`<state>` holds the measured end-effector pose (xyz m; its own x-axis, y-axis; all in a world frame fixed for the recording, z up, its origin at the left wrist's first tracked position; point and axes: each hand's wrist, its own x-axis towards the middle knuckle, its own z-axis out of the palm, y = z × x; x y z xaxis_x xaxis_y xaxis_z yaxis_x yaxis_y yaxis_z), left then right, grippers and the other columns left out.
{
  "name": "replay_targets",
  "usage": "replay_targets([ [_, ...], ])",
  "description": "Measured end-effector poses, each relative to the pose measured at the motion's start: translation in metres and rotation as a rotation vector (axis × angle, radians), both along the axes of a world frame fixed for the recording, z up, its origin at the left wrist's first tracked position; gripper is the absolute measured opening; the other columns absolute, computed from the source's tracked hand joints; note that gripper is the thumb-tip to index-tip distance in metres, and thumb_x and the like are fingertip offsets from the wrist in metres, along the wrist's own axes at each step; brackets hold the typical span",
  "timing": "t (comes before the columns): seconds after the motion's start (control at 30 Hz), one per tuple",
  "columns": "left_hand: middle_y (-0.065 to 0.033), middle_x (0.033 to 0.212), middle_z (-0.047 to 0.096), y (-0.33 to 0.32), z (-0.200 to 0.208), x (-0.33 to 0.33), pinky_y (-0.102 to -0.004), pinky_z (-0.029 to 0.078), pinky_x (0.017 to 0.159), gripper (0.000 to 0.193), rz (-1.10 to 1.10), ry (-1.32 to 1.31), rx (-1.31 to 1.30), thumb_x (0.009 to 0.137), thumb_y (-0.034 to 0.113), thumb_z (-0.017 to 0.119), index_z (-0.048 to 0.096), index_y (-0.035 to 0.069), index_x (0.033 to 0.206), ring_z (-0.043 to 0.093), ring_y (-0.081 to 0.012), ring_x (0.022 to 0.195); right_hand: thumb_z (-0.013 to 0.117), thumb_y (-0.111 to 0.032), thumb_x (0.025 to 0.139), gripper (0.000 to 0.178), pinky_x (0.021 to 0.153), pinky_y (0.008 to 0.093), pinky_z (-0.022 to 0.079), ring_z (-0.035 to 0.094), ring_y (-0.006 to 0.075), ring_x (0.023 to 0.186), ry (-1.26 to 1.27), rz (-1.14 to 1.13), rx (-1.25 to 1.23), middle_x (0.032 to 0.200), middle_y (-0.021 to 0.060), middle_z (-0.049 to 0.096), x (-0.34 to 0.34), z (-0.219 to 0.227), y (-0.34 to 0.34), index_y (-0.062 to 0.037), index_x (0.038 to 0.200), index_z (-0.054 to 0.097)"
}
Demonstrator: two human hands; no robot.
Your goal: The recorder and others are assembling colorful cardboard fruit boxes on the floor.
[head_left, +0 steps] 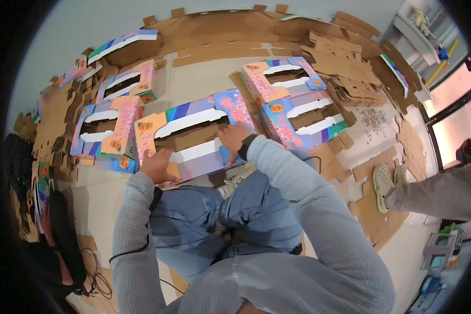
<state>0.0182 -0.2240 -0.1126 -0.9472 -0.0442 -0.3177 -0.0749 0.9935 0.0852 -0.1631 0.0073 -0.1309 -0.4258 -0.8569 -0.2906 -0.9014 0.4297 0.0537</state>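
A printed cardboard box [193, 166] with a wide opening in its top sits on the floor right in front of my knees. Its colours are pink, blue, purple and orange, and white flaps edge the opening. My left hand [159, 166] grips the near left corner. On the near right side, my right hand [234, 140] holds the panel beside the opening. The undersides of both grips are hidden. Close on the left stands a similar box [126, 125], and another box [275, 118] stands close on the right.
Beyond these are two more such boxes [149, 78] [251, 86]. Flat brown cardboard [329, 52] is stacked along the back and right. Small scraps [371, 120] litter the floor at right. A person's clog [382, 188] is at right; another person's dark-clad leg [68, 235] is at left.
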Motion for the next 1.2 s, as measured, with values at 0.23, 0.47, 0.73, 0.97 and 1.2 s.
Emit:
replay_targets([
  [0.23,-0.0112,0.121,0.051,0.014,0.000,0.021,-0.0602,0.024,0.102,0.096,0.054,0.078,0.027,0.056,0.050,0.081,0.039,0.007,0.131,0.047,-0.0296,0.118,0.082,-0.049,0.056,0.082,0.090,0.0478,0.041,0.054,0.0323,0.108,-0.035,0.049,-0.172,0.107,0.0160,0.059,0.022,0.012,0.027,-0.0002,0.114,0.050],
  [0.47,-0.0132,0.143,0.038,0.012,-0.008,0.026,-0.0625,0.018,0.105,0.108,0.174,0.038,0.117,0.059,0.055,0.077,0.027,0.009,0.144,0.036,-0.0267,0.133,0.064,-0.034,0.086,0.055,0.101,0.0368,0.037,0.048,0.0313,0.119,-0.350,-0.206,-0.798,0.127,0.0190,0.052,-0.025,0.049,0.172,-0.0002,0.126,0.049],
  [0.73,-0.0143,0.143,0.037,0.006,-0.024,0.023,-0.0630,0.016,0.106,0.107,0.189,0.059,0.185,0.059,0.053,0.079,0.027,0.010,0.143,0.033,-0.0287,0.134,0.058,-0.026,0.087,0.043,0.097,0.0425,0.041,0.052,0.0335,0.114,0.105,-1.639,-0.507,0.122,0.0199,0.056,0.128,-0.098,0.524,0.0001,0.121,0.055],
  [0.97,-0.0139,0.143,0.037,0.006,-0.019,0.023,-0.0633,0.017,0.105,0.107,0.211,0.017,0.151,0.060,0.055,0.077,0.028,0.009,0.143,0.033,-0.0289,0.134,0.053,-0.025,0.088,0.031,0.093,0.0420,0.044,0.057,0.0306,0.108,-0.111,-1.870,0.148,0.113,0.0177,0.061,0.342,-0.171,0.621,-0.0048,0.109,0.063],
  [1.2,-0.0122,0.144,0.036,0.008,-0.020,0.029,-0.0629,0.017,0.105,0.107,0.189,0.056,0.138,0.061,0.059,0.074,0.028,0.009,0.143,0.033,-0.0281,0.134,0.052,-0.026,0.088,0.031,0.091,0.0424,0.044,0.057,0.0307,0.107,-0.237,-1.808,0.248,0.112,0.0177,0.061,0.356,-0.189,0.635,-0.0044,0.107,0.064],
])
